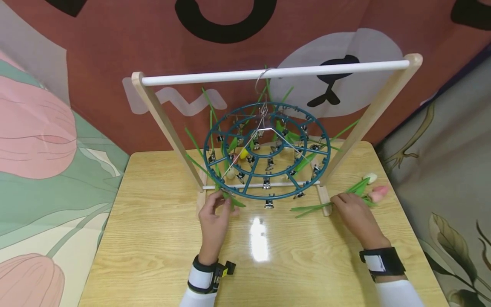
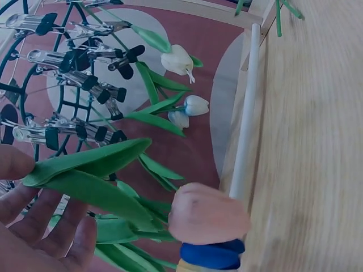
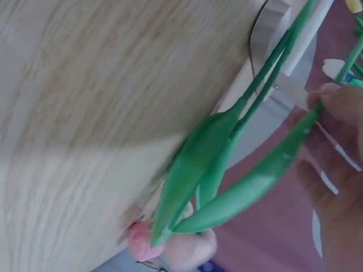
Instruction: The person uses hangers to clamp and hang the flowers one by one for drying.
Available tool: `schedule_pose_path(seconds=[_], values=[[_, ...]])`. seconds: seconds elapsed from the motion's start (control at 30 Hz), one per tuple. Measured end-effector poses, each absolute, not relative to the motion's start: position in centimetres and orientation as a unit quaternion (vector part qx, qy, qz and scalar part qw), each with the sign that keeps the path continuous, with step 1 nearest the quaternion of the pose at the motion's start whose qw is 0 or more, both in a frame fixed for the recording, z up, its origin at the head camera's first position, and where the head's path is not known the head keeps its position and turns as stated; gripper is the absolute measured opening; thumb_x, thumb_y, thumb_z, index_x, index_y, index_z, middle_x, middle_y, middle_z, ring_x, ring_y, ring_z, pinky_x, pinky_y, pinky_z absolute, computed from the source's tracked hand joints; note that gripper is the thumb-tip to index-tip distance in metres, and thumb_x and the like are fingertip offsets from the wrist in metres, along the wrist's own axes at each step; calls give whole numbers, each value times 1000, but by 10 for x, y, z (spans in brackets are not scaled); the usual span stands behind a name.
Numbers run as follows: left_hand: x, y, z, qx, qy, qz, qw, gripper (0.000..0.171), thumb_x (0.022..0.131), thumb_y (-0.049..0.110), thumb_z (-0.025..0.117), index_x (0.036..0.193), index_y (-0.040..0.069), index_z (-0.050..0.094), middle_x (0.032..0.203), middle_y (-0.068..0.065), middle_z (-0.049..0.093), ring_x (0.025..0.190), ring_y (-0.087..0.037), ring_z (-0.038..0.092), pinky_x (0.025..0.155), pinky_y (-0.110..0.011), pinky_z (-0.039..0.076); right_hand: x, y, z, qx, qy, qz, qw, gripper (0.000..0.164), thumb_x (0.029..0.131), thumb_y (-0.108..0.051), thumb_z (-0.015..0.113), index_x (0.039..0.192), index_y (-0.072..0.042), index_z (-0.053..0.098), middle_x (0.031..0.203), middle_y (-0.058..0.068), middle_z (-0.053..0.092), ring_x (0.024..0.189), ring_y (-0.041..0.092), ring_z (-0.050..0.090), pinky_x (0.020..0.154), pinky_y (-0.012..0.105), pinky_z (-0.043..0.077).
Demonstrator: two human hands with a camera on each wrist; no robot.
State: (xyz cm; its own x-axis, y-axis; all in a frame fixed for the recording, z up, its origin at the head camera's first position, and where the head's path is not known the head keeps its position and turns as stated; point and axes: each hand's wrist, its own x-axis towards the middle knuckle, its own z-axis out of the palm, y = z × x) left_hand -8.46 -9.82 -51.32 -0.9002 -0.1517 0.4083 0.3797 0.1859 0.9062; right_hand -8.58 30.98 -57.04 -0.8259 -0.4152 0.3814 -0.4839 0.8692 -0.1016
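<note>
A teal round clip hanger (image 1: 269, 197) hangs in front of me with tulips clipped to it, their stems sticking up. At its front left edge my left hand (image 1: 215, 215) pinches the green leaves (image 2: 96, 164) of a tulip between thumb and fingers. Its pink bloom (image 2: 210, 212) hangs below the leaves. To the right, my right hand (image 1: 354, 215) pinches a green stem (image 3: 340, 73) between thumb and fingertips, low over the table. Beside that hand lie a white tulip (image 1: 370, 178), pink tulips (image 1: 379, 193) and more green stems (image 1: 307, 209).
The hanger hooks over the white top bar (image 1: 215, 77) of a wooden rack, between its left post (image 1: 165, 128) and right post (image 1: 374, 111). Metal clips (image 1: 266, 182) dangle from the rings. A lower white bar (image 2: 245, 113) crosses near the table (image 1: 153, 238). Printed cloth hangs behind.
</note>
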Motion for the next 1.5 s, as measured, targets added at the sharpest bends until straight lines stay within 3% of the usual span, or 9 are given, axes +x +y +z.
schedule_pose_path(seconds=[0.13, 0.33, 0.43, 0.5, 0.6, 0.83, 0.97, 1.27, 1.5], values=[[-85, -96, -512, -87, -754, -611, 225, 21, 90, -12, 69, 109, -4, 69, 104, -18, 72, 96, -27, 71, 89, -34, 65, -83, 305, -565, 250, -944, 107, 187, 28, 80, 13, 72, 102, -3, 65, 96, 16, 69, 87, 36, 67, 74, 50, 60], [-81, -95, -508, -83, -776, -586, 219, 23, 86, -10, 75, 105, 2, 70, 104, -13, 71, 99, -24, 69, 81, -50, 66, -78, 297, -556, 265, -935, 115, 205, 27, 82, 12, 71, 104, -2, 66, 97, 13, 67, 85, 31, 66, 67, 45, 60], [-78, -94, -508, -81, -782, -579, 217, 22, 86, -7, 78, 105, 1, 70, 103, -13, 71, 99, -26, 69, 80, -48, 66, -75, 289, -551, 270, -931, 120, 215, 8, 99, -1, 60, 104, -3, 66, 96, 13, 67, 82, 29, 67, 63, 44, 60], [-77, -94, -508, -80, -784, -574, 221, 23, 85, -5, 80, 104, 0, 68, 103, -12, 71, 99, -27, 68, 79, -46, 65, -72, 282, -549, 273, -928, 120, 222, 26, 111, -14, 45, 103, -3, 67, 96, 12, 67, 81, 28, 67, 62, 43, 61], [-74, -94, -508, -74, -788, -566, 230, 25, 84, -4, 82, 99, -1, 63, 98, -13, 68, 94, -25, 66, 75, -42, 64, -68, 271, -544, 281, -924, 124, 227, 52, 115, -28, 24, 101, -3, 67, 96, 11, 68, 81, 26, 68, 63, 41, 61], [-66, -89, -504, -75, -790, -560, 238, 24, 83, -8, 80, 87, 2, 58, 80, -8, 63, 72, -13, 59, 58, -24, 55, -61, 252, -529, 301, -915, 146, 228, 48, 116, -21, 25, 106, -4, 68, 103, 9, 68, 92, 23, 68, 74, 39, 63], [-61, -87, -502, -115, -759, -603, 217, 17, 86, -14, 73, 95, -2, 66, 86, -15, 69, 74, -14, 65, 63, -19, 60, -59, 237, -517, 314, -899, 174, 252, 44, 115, -23, 31, 106, -4, 69, 104, 7, 69, 92, 21, 68, 73, 37, 63], [-48, -75, -496, -231, -615, -745, 115, 35, 92, -23, 55, 126, -19, 57, 118, -40, 62, 111, -26, 72, 92, -34, 64, -61, 201, -497, 345, -868, 226, 276, 41, 114, -23, 37, 102, -6, 72, 101, 3, 70, 89, 16, 67, 72, 29, 63], [-43, -58, -498, -235, -533, -808, 90, 25, 100, -19, 46, 122, -22, 56, 120, -36, 66, 116, -28, 71, 94, -49, 60, -60, 183, -490, 367, -858, 246, 261, 36, 113, -23, 40, 103, -7, 72, 101, 2, 71, 91, 16, 70, 77, 28, 64]])
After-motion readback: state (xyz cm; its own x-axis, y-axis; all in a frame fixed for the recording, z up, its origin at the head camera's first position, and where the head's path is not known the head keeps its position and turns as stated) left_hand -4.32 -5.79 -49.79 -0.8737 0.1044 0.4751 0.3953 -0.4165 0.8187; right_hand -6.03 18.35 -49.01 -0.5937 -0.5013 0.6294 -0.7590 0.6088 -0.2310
